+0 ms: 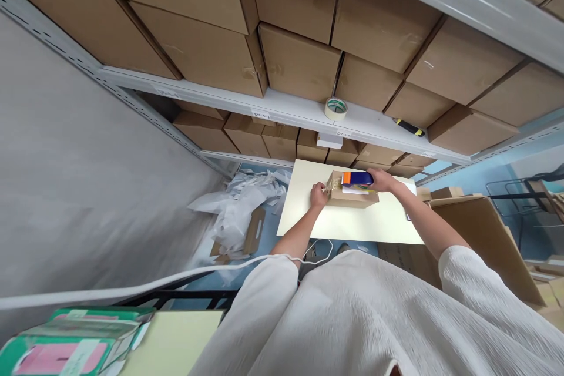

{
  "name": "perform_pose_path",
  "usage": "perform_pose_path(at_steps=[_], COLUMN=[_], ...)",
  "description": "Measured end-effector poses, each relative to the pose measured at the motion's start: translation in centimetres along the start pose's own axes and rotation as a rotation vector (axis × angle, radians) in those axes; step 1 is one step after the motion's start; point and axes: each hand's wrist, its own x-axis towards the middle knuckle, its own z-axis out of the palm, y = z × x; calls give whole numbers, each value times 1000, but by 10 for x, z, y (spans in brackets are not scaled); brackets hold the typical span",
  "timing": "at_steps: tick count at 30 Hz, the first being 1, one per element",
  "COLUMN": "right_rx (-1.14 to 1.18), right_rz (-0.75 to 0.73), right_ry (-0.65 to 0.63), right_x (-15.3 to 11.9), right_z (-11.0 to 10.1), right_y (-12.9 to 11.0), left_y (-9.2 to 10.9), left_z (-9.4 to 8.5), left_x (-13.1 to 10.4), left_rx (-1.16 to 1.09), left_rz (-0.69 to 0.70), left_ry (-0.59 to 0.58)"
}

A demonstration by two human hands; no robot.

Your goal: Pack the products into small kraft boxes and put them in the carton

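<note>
Tape gun in R hand hides pt of box.

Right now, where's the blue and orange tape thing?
In the head view, right of centre, the blue and orange tape dispenser is in the right hand, at the top of the small cardboard box on the cream table.

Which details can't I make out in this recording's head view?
All in the head view:
- Contents of the carton: hidden by its walls and top.
- Part of its top: covered by the tape dispenser.
- Left hand's exact finger grip: too small.
- White flat item: partly behind the right forearm.
- Rightmost shelf label: too small.
- Front green-and-pink package: cut off by the bottom edge.
</note>
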Motion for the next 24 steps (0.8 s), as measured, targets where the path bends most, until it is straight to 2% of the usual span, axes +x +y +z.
perform_pose_path(at_steps=[4,10,14,20,24], right_rx=[-1,4,4,27,19], right_rz=[-1,-5,-9,13,-7], right_ry=[-10,-16,-10,-20,-14], right_x=[1,1,1,0,0], right_z=[-1,1,1,-1,2], right_y=[-1,-1,-4,-7,-7], left_y=[8,22,22,24,26], left_z=[-6,-7,-18,-32,-31], left_x=[4,5,-5,-22,-30], left_rx=[-73,-152,-102,50,57], left_rz=[4,32,82,258,235], left_ry=[14,-155,-222,-256,-262])
